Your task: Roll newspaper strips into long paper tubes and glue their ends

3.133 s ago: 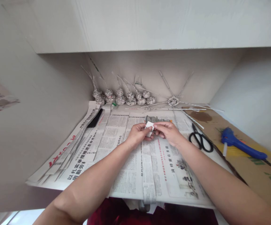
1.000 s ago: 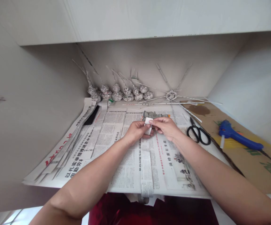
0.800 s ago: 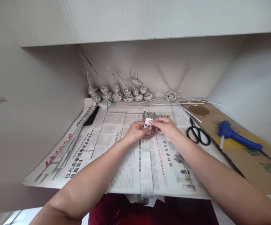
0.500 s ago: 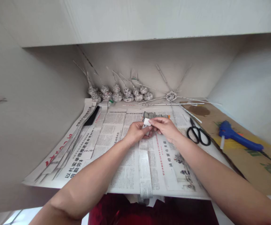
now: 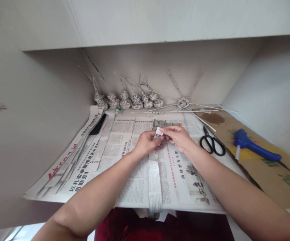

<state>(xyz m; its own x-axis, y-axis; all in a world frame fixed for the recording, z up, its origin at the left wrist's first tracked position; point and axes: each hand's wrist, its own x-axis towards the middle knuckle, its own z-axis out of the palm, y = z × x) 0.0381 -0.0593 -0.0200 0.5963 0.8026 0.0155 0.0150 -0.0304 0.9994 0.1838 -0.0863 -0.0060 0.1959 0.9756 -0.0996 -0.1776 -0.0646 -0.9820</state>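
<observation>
A narrow newspaper strip (image 5: pixel 155 179) runs from my hands toward the table's front edge and hangs over it. Its upper end shows as a small white printed flap between my fingers. My left hand (image 5: pixel 148 142) pinches this end from the left, thumb on top. From the right, my right hand (image 5: pixel 176 135) grips the same end between thumb and forefinger. The hands almost touch, and they hide part of the strip. Just behind them lies a grey object (image 5: pixel 165 123), partly covered by my right hand; its kind is unclear.
Black-handled scissors (image 5: pixel 212 144) lie right of my hands, and a blue glue gun (image 5: pixel 257 147) rests on cardboard (image 5: pixel 268 177). Several woven paper gourds (image 5: pixel 125 100) and a spoked paper weaving (image 5: pixel 183 102) stand along the back wall. Cut newspaper strips (image 5: pixel 69 160) and a black flat object (image 5: pixel 98 124) lie left.
The strip's upper end and my fingers have shifted very slightly right, and the flap is tilted a little differently. Both hands keep their grip.
</observation>
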